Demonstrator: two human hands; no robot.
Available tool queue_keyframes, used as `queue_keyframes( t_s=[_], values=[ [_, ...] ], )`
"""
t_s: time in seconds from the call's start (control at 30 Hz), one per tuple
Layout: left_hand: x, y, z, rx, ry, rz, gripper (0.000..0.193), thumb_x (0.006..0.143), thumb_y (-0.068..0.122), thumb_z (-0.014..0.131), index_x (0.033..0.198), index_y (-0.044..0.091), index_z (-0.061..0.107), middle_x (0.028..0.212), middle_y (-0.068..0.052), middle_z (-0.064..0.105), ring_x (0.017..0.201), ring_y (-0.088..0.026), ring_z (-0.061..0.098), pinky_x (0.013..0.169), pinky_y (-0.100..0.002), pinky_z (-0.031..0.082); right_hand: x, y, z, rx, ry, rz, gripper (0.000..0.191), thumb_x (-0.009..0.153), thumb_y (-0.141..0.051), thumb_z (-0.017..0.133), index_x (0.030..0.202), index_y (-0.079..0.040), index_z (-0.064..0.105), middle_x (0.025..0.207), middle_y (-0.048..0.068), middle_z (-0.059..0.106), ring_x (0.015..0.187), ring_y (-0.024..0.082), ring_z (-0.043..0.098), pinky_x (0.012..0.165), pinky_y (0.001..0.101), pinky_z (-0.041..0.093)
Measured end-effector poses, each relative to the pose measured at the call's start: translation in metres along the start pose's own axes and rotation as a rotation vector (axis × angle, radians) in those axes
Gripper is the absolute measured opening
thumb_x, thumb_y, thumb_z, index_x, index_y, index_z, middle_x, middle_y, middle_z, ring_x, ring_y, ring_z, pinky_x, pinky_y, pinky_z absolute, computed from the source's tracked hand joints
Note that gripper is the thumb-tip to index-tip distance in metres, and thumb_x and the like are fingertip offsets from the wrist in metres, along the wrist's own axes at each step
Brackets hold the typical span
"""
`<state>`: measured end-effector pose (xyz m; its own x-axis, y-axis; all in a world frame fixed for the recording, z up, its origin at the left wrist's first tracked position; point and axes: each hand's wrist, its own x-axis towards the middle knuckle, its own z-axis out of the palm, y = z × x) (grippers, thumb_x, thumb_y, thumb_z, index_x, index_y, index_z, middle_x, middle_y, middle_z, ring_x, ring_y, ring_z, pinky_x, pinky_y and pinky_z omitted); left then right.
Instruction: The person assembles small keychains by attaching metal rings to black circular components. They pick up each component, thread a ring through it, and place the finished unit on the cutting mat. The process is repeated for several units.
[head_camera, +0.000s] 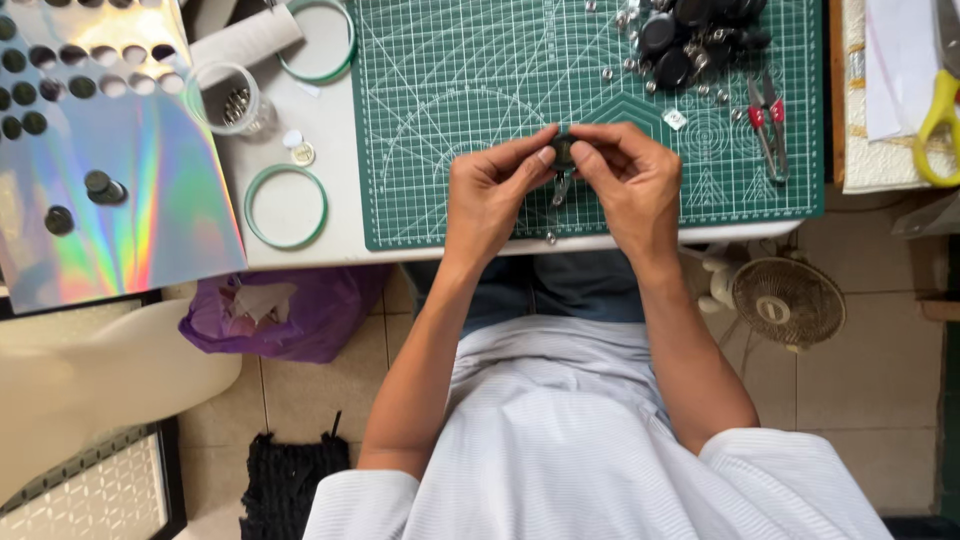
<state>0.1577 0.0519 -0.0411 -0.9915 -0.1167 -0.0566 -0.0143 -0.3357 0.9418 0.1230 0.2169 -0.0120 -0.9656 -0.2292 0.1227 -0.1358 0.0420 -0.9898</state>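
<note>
Both hands meet over the near edge of a green cutting mat (450, 80), a matte sheet printed with a pale grid and arcs. The left hand (490, 195) and the right hand (632, 180) pinch 1 small dark round piece (563, 150) between thumbs and forefingers, fingers closed on it from both sides. A thin metal clip (559, 190) hangs below the piece and ends just above the mat's edge. Most of the piece is covered by the fingertips, so its face cannot be made out.

At the mat's far edge lies a pile of black round reels and small silver fittings (690, 40), partly cut off by the frame. Red-handled snips (767, 125) lie to the right of the hands, well apart. On the white table (330, 120) to the left sit 2 green-rimmed rings (286, 206), a clear plastic cup (228, 98) holding small metal bits, and a glossy holographic sheet (130, 180) punched with round holes. Yellow scissors (940, 115) are cropped at the right border. Below the table, a purple plastic bag (290, 310) and a small wire-grilled fan (788, 302) rest on the tiled floor.
</note>
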Motion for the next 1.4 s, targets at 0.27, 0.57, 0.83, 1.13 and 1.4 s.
queue_keyframes(
  t_s=[0.27,0.57,0.83,1.13,1.4],
  values=[
    [0.005,0.005,-0.001,0.068,-0.005,0.021,0.027,0.100,0.008,0.070,0.126,0.002,0.071,0.111,-0.013,0.078,0.097,-0.015,0.075,0.087,-0.026,0.065,0.002,0.004,-0.002,0.000,-0.007,0.008,0.017,0.104,-0.005,0.066,0.118,0.001,0.073,0.099,0.009,0.075,0.088,0.011,0.073,0.081,0.0241,0.062],
    [0.004,0.008,0.006,0.083,0.063,0.014,0.024,0.098,0.010,0.072,0.120,0.001,0.075,0.101,-0.012,0.079,0.091,-0.014,0.076,0.080,-0.025,0.065,0.005,0.002,0.000,-0.050,0.002,0.031,0.014,0.102,-0.006,0.067,0.113,0.001,0.074,0.096,0.007,0.076,0.085,0.010,0.073,0.077,0.0227,0.060],
    [0.002,0.006,0.007,0.198,0.101,0.017,0.024,0.096,0.008,0.073,0.119,0.000,0.075,0.100,-0.013,0.080,0.090,-0.014,0.077,0.079,-0.025,0.066,0.003,0.001,0.001,-0.086,-0.008,0.049,0.015,0.099,-0.007,0.073,0.113,-0.001,0.075,0.099,0.006,0.077,0.088,0.009,0.074,0.078,0.0220,0.061],
    [0.002,0.003,0.003,0.099,0.037,0.018,0.033,0.095,-0.001,0.071,0.128,-0.002,0.070,0.110,-0.014,0.078,0.099,-0.016,0.075,0.087,-0.025,0.062,0.003,0.005,-0.001,-0.057,-0.058,0.015,0.028,0.094,0.001,0.075,0.121,0.001,0.070,0.108,0.008,0.075,0.099,0.012,0.075,0.090,0.0253,0.064],
    [0.003,0.007,0.002,0.129,0.016,0.041,0.037,0.092,-0.002,0.070,0.129,-0.001,0.068,0.114,-0.013,0.077,0.104,-0.016,0.075,0.092,-0.026,0.062,0.004,0.002,-0.003,-0.069,-0.098,0.019,0.032,0.093,0.001,0.075,0.125,0.001,0.068,0.110,0.008,0.073,0.100,0.013,0.073,0.089,0.0255,0.064]
  ],
)
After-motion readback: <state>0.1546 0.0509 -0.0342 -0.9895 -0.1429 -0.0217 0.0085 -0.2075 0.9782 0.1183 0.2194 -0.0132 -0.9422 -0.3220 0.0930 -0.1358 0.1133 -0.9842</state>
